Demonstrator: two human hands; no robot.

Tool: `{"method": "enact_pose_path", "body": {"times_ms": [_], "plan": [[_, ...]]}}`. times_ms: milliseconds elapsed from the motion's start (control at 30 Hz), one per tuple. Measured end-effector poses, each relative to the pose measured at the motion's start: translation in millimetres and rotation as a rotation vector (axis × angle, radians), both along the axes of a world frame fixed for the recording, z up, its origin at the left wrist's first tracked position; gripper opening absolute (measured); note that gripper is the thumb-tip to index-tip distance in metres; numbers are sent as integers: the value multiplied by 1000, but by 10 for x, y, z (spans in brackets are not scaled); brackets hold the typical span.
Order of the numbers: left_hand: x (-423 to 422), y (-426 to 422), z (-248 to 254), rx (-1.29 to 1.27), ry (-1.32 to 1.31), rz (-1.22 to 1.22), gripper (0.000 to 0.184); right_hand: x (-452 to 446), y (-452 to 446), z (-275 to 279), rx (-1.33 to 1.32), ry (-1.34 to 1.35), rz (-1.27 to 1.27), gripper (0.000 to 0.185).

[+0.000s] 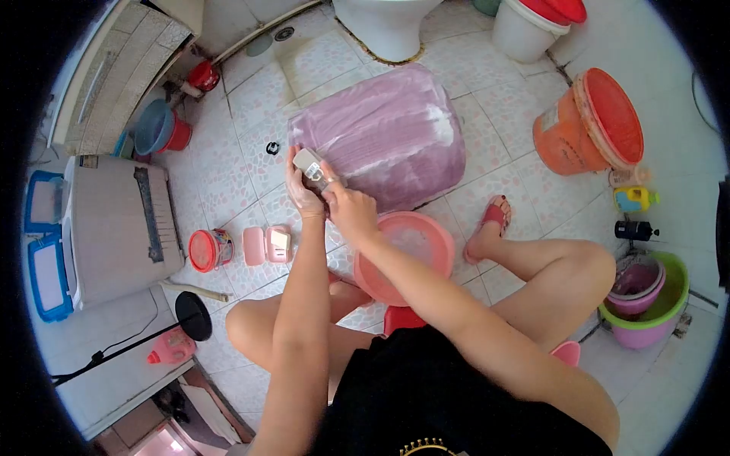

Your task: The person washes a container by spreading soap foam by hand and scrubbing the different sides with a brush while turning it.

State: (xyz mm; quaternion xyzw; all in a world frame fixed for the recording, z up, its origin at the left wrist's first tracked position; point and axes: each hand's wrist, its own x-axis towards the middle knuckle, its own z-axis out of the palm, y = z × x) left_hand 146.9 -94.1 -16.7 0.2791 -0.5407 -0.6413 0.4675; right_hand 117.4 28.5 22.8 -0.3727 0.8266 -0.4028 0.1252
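Observation:
A purple cloth-covered block, streaked with white foam, lies on the tiled floor in front of me. At its near left corner, my right hand grips a small pale grey piece with a white patterned patch; it looks like a scrub brush, but its underside is hidden. My left hand has its fingers stretched along the outer side of this piece, with foam on the palm. Just below my right hand stands a pink basin of cloudy water, partly covered by my right forearm.
An open pink soap box holds a pale bar of soap. Beside it stands a red-lidded tub. An orange bucket stands to the right, near bottles and nested basins. A toilet is at the back, a washing machine left.

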Motion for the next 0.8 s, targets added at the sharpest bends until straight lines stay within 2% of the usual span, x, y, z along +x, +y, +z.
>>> {"method": "enact_pose_path", "body": {"times_ms": [33,133,167,267,300,400,500,667,800], "plan": [[7,-10,-12,-14,-16,-5,57,-109,67,0,23,27,9,60],[38,-22,-8,-351,-311,45,57,-462,356,-21,67,63,-16,57],[4,22,61,-226,-228,49,57,-620,492,12,78,67,-43,57],[24,18,66,-340,-315,85,56,-1099,903,-93,62,164,-230,53],[21,7,47,-275,-272,71,55,-1225,1036,40,98,97,-275,52],[10,-25,-6,-103,-136,9,56,-1503,1267,2,120,114,-350,53],[53,-8,-25,-5,-28,-68,66,-1254,1051,-98,-8,62,-466,54],[86,-6,29,-29,-27,-100,69,-740,620,18,4,-112,-403,56],[33,34,129,176,79,-62,59,-401,329,5,-59,-128,-286,55]]}}
